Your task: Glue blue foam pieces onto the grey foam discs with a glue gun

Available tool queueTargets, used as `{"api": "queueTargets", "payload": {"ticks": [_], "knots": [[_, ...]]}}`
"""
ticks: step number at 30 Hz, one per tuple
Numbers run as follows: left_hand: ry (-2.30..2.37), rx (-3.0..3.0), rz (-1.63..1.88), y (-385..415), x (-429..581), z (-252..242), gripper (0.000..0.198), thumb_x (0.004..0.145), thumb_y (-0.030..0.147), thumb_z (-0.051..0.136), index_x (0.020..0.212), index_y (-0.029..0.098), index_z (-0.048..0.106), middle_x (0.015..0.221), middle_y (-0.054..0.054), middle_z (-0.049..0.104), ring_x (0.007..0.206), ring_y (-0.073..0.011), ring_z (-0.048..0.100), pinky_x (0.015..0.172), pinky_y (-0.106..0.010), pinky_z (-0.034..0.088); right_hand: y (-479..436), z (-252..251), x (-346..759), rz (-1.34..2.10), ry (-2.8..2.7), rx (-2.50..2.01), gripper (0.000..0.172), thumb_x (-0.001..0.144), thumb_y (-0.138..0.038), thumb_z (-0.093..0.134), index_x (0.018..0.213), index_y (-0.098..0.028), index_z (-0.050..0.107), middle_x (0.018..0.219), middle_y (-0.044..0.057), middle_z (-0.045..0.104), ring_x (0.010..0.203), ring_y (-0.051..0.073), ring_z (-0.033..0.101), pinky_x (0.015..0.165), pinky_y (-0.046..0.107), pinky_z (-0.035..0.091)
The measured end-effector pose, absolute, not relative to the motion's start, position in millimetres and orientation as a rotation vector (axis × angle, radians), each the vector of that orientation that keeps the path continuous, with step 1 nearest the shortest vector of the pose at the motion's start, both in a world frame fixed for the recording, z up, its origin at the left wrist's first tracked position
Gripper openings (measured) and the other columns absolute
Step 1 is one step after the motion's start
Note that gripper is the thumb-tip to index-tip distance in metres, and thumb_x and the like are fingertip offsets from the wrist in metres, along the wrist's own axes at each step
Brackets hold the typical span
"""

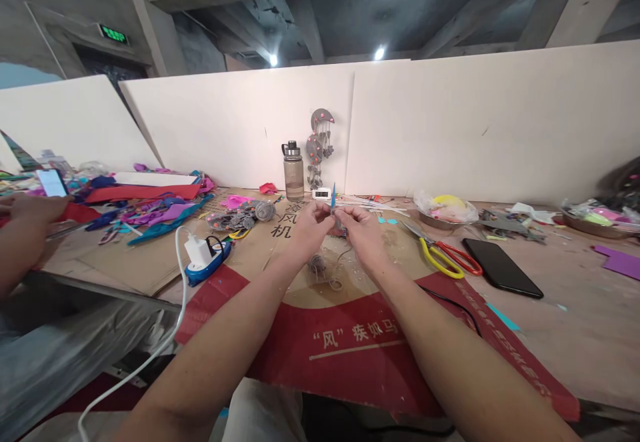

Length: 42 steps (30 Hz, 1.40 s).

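- Left hand: narrow, thumb and fingertips closed on the lower end of a blue piece.
- Right hand: likewise narrow, fingertips pinched at the same end; which hand carried more of the grip, I could not tell.
- Position: the blue piece stood upright between my fingertips, above the cardboard sheet on the worktop, its pointed tip free.
- Handling (judged): thin and very light; probably flexible, easily creased or bent. Material too small to identify. Best hold seemed to be a light pinch low down, on the flat faces, leaving the tip unpressed.
- Below my hands: a small grey bundle lay on the cardboard, apart from my fingers; likely soft and prone to tangling.
- Container 1: bottle, upright near the white panel, dark lid on; what looked like liquid filled its lower part.
- Container 2: brown dish beyond the scissors, holding clear plastic wrap and a yellow item.
- Container 3: second dish, farther right, holding light green, pink and purple pieces; individual shapes unclear.
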State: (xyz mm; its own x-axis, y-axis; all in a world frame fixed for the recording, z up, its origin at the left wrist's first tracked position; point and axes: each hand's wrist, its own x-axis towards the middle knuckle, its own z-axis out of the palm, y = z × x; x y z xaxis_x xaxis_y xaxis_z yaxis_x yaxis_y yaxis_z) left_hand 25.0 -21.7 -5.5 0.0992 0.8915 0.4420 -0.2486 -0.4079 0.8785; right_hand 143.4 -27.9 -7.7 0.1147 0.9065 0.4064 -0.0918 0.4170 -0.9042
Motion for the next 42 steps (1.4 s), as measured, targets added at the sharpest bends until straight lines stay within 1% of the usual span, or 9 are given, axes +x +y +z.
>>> {"api": "queueTargets", "payload": {"ticks": [7,12,17,19,22,25,37,39,42], "knots": [[0.617,1.36,1.484,-22,27,-6,0.019,0.073,0.027,0.067,0.081,0.017,0.053,0.084,0.0,0.057,0.072,-0.0111,0.058,0.067,-0.033,0.06,-29,-9,143,0.817,-1.306,-0.819,0.026,0.073,-0.043,0.065,0.077,-0.018,0.066,0.067,-0.002,0.057,0.061,0.011,0.043,0.054,0.023,0.037],[0.648,1.358,1.504,-24,27,-4,0.018,0.074,0.028,0.066,0.081,0.018,0.053,0.082,0.001,0.058,0.07,-0.0113,0.059,0.067,-0.035,0.06,-37,-3,140,0.869,-1.294,-0.807,0.022,0.073,-0.04,0.064,0.075,-0.018,0.065,0.07,-0.001,0.059,0.064,0.011,0.048,0.057,0.023,0.042],[0.771,1.423,1.545,-17,25,-10,0.015,0.076,0.027,0.066,0.082,0.019,0.055,0.08,-0.002,0.064,0.073,-0.0156,0.065,0.073,-0.037,0.059,-41,1,138,0.858,-1.308,-0.802,0.019,0.073,-0.038,0.063,0.076,-0.02,0.065,0.069,-0.001,0.06,0.063,0.012,0.051,0.06,0.025,0.044],[0.86,1.505,1.608,-13,23,-12,0.013,0.077,0.026,0.066,0.083,0.019,0.056,0.079,-0.003,0.066,0.076,-0.017,0.066,0.076,-0.036,0.057,-41,1,138,0.761,-1.336,-0.845,0.018,0.073,-0.036,0.062,0.076,-0.019,0.066,0.065,-0.002,0.057,0.06,0.012,0.047,0.059,0.025,0.041],[0.978,1.629,1.703,-11,19,-14,0.011,0.077,0.025,0.066,0.083,0.02,0.058,0.081,-0.003,0.068,0.078,-0.0176,0.067,0.079,-0.034,0.054,-42,-1,138,0.598,-1.391,-0.933,0.017,0.075,-0.034,0.062,0.077,-0.018,0.067,0.056,-0.005,0.044,0.054,0.01,0.036,0.054,0.024,0.032],[1.041,1.7,1.767,-11,17,-13,0.012,0.077,0.023,0.065,0.086,0.02,0.058,0.085,-0.004,0.069,0.083,-0.018,0.067,0.082,-0.033,0.052,-43,-2,139,0.54,-1.443,-0.955,0.018,0.079,-0.034,0.06,0.081,-0.018,0.068,0.055,-0.007,0.037,0.053,0.01,0.031,0.052,0.025,0.027],[0.863,1.761,1.807,-16,18,-10,0.011,0.081,0.02,0.058,0.091,0.021,0.054,0.109,-0.008,0.069,0.109,-0.0188,0.064,0.095,-0.035,0.048,-43,-3,139,0.498,-1.446,-0.921,0.016,0.08,-0.034,0.058,0.081,-0.019,0.066,0.057,-0.006,0.037,0.055,0.011,0.032,0.054,0.025,0.027],[0.843,1.764,1.809,-16,18,-11,0.01,0.082,0.021,0.058,0.091,0.021,0.054,0.107,-0.007,0.069,0.108,-0.0187,0.065,0.095,-0.035,0.048,-44,-3,138,0.5,-1.443,-0.915,0.016,0.081,-0.033,0.058,0.08,-0.019,0.065,0.058,-0.006,0.039,0.055,0.011,0.032,0.054,0.025,0.027],[0.85,1.751,1.798,-15,18,-12,0.01,0.082,0.024,0.058,0.091,0.021,0.054,0.1,-0.006,0.07,0.099,-0.0179,0.067,0.091,-0.034,0.05,-45,-1,138,0.509,-1.437,-0.911,0.016,0.08,-0.034,0.058,0.079,-0.019,0.065,0.057,-0.006,0.038,0.054,0.011,0.031,0.053,0.025,0.027]]}}
